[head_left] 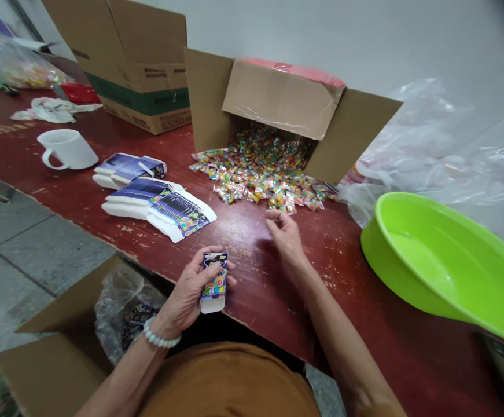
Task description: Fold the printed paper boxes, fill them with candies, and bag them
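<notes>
The left hand (191, 284) grips a small printed carton (213, 284) between thumb and fingers over the table's (351, 289) near edge. The right hand (285, 236), fingers curled, is near the wrapped candies (269, 179) before the open cardboard box (278, 95) toward the far edge; whether its fingertips pinch anything cannot be told.

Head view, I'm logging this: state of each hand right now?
Left hand: closed, holding a small printed carton.
Right hand: partly curled; can't tell if it holds anything.
</notes>
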The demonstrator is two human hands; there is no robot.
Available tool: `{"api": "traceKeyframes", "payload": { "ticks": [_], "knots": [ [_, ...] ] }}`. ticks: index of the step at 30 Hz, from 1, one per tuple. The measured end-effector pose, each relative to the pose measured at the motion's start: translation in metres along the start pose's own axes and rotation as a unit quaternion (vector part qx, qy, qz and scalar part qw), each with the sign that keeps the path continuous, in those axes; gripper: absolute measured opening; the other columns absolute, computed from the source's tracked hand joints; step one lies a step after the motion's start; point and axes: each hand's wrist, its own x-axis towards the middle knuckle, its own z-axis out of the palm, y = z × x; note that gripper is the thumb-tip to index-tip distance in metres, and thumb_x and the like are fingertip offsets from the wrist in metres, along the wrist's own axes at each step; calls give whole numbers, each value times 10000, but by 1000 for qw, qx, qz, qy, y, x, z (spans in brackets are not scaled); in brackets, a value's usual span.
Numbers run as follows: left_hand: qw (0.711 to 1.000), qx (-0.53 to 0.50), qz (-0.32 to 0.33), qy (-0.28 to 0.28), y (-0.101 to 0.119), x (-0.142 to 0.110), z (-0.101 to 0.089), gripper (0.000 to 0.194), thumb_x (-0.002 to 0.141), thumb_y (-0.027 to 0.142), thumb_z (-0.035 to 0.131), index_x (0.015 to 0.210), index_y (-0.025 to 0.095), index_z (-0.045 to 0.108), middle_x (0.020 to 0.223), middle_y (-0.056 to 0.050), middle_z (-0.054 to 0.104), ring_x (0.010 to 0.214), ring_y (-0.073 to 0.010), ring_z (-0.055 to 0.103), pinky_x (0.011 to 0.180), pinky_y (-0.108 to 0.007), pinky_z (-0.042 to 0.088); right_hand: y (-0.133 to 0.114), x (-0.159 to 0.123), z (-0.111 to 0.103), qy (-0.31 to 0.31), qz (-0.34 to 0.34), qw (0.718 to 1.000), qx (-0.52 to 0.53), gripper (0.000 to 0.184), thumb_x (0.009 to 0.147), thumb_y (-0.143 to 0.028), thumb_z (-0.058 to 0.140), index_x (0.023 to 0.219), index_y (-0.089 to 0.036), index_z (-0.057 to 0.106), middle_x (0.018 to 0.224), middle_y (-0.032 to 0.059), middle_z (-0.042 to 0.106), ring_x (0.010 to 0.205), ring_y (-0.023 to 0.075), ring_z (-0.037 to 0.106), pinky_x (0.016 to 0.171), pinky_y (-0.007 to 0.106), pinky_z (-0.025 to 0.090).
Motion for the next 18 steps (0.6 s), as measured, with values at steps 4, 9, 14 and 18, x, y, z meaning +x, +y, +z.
{"api": "traceKeyframes", "payload": {
  "ticks": [4, 9, 14, 18],
  "knots": [
    [1000, 4, 21, 18, 2, 2, -5, 429, 763, 281, 796, 1074, 225, 506, 1033, -53, 697, 796, -230, 731, 610, -327, 603, 36, 57, -20, 106, 23, 980, -168, 464, 814, -298, 543, 1243, -125, 577, 1306, 203, 530, 1197, 335, 471, 1017, 524, 357],
    [996, 0, 60, 67, 4, 5, -10, 517, 658, 250, 868, 1049, 213, 531, 889, 8, 660, 720, -189, 709, 620, -321, 600, 66, 70, -18, 127, 63, 955, -262, 483, 802, -356, 586, 1246, -166, 591, 1296, 207, 526, 1195, 393, 455, 980, 599, 350],
    [990, 18, 92, 107, 1, 15, -20, 550, 609, 252, 886, 1073, 177, 600, 834, 16, 644, 663, -126, 651, 613, -264, 571, 76, 58, -30, 117, 15, 964, -237, 329, 761, -323, 598, 1033, -159, 683, 1078, 137, 641, 978, 277, 582, 935, 445, 441],
    [984, 37, 106, 135, 1, 17, -25, 511, 591, 282, 886, 1016, 163, 627, 826, 4, 661, 659, -122, 622, 606, -260, 556, 66, 40, -37, 119, -10, 971, -208, 250, 781, -299, 545, 897, -145, 704, 920, 120, 668, 813, 241, 598, 862, 419, 472]
  ]
}}
